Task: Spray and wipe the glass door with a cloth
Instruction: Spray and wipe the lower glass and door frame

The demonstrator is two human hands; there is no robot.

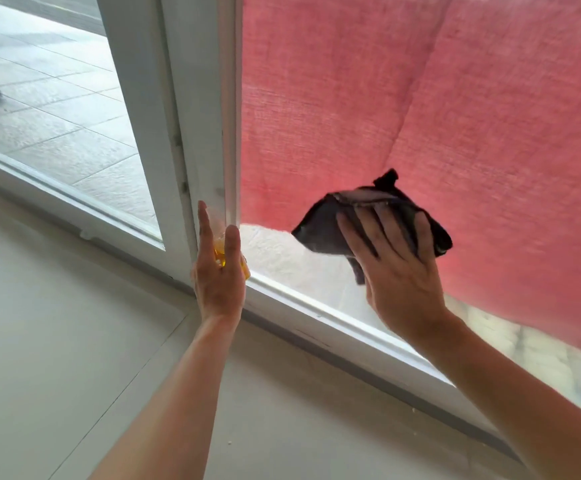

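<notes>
Head: left hand point(218, 282) holds bottle point(226, 254) (yellow liquid).

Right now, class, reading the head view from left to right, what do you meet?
Left glass pane → white door frame → left hand holding a yellow bottle → dark cloth → right hand pressing it.

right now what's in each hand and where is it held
Right hand presses a dark cloth flat on the glass; left hand holds a yellow bottle around its body.
</notes>
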